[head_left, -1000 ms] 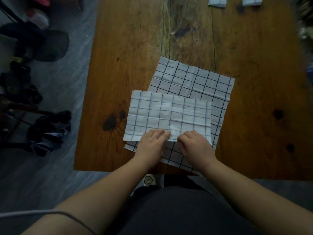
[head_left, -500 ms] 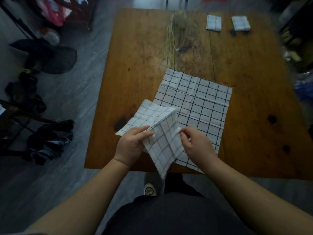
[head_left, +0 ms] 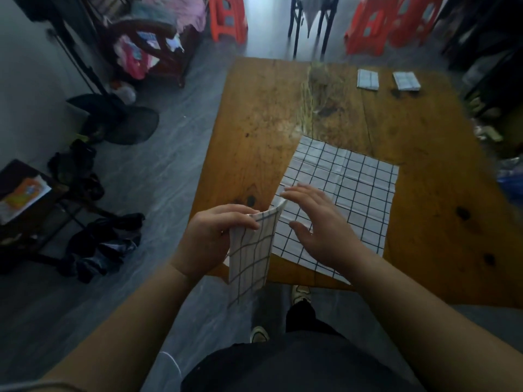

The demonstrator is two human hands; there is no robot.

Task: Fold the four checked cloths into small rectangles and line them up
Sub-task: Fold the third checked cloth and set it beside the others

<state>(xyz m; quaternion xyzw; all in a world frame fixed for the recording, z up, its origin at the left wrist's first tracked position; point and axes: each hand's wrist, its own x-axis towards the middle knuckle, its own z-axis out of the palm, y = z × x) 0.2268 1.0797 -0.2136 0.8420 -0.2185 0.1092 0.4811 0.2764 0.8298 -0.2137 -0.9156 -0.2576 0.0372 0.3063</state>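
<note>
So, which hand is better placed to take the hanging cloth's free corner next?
Probably the right hand: it is open and close beside that corner, while the left hand pinches the hanging cloth by its top edge.

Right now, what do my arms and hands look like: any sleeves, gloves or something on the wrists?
Both forearms are bare to the frame's edge: no sleeves, no gloves. Neither the left hand nor the right hand shows a ring, watch or band. A thin pale cable curves near the left forearm.
</note>
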